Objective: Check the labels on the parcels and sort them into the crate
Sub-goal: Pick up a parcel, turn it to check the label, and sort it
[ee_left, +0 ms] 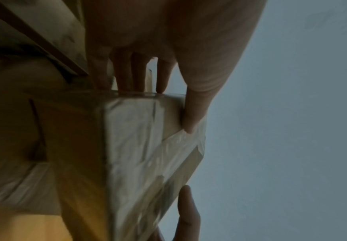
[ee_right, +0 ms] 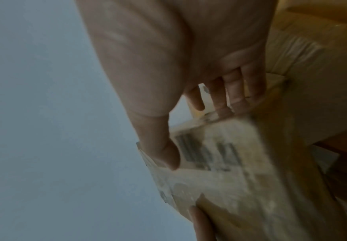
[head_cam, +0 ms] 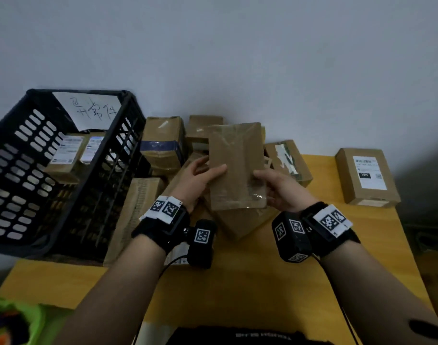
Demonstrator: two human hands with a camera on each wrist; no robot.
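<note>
Both hands hold a brown taped cardboard parcel [head_cam: 236,165] up above the pile, its plain face toward me. My left hand [head_cam: 200,175] grips its left edge, thumb on the front and fingers behind. On the right edge my right hand [head_cam: 280,188] grips the same way. In the left wrist view the parcel [ee_left: 131,146] shows a shiny taped side with my thumb [ee_left: 195,114] pressed on it. A blurred barcode label on the parcel [ee_right: 209,154] shows in the right wrist view. The black slotted crate [head_cam: 26,170] stands at the left with labelled parcels [head_cam: 66,155] inside.
Several more brown parcels [head_cam: 163,143] lie piled on the yellow table [head_cam: 237,277] between crate and hands. One labelled box [head_cam: 367,178] sits apart at the far right. A handwritten paper sign [head_cam: 88,110] hangs on the crate's back wall. A grey wall rises behind.
</note>
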